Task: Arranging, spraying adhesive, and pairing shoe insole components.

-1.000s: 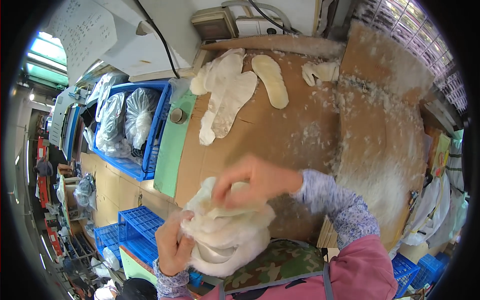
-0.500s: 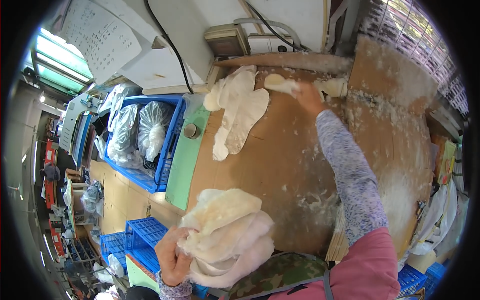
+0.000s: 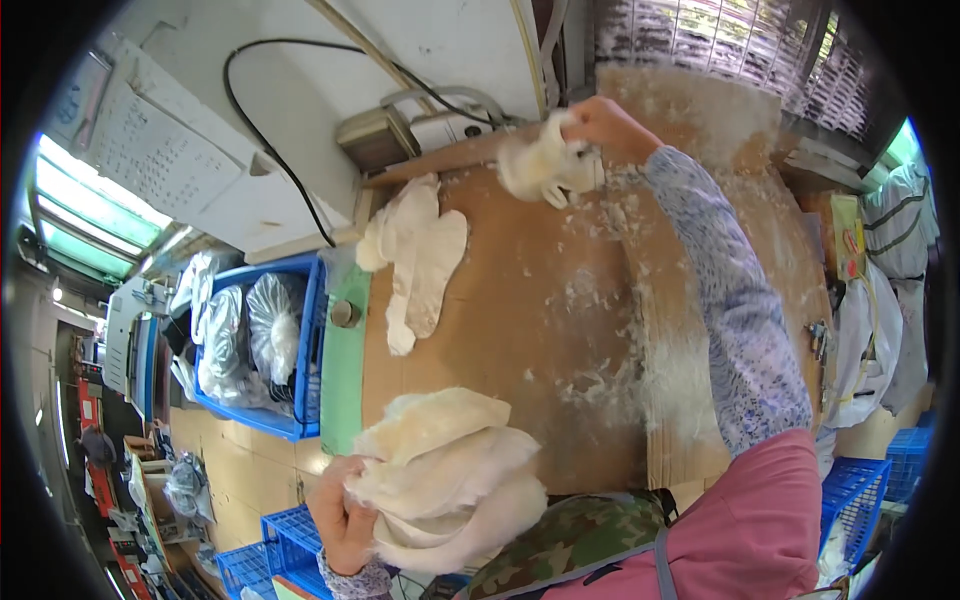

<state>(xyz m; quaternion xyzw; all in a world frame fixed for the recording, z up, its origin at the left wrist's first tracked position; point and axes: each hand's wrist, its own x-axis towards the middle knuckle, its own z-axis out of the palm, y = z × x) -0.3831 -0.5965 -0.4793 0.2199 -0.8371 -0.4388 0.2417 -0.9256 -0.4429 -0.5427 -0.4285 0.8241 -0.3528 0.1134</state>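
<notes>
My left hand (image 3: 342, 518) grips a thick stack of cream fleece insole pieces (image 3: 445, 478) at the near edge of the brown wooden table (image 3: 540, 330). My right hand (image 3: 607, 122) is stretched out to the far edge of the table and is closed on a small clump of fluffy cream pieces (image 3: 545, 165), lifted slightly off the surface. A loose pile of similar foot-shaped fleece pieces (image 3: 418, 255) lies flat on the far left part of the table, apart from both hands.
White fluff litters the table's right half (image 3: 680, 370). A blue crate with clear bags (image 3: 255, 345) stands left of a green ledge (image 3: 342, 385). More blue crates (image 3: 290, 545) sit lower left and at the right (image 3: 865, 490). A grey device with cables (image 3: 420, 125) lies behind the table.
My right hand left the stack, reached to the far edge of the table and picked up the fluffy pieces there. My left hand kept holding the stack.
</notes>
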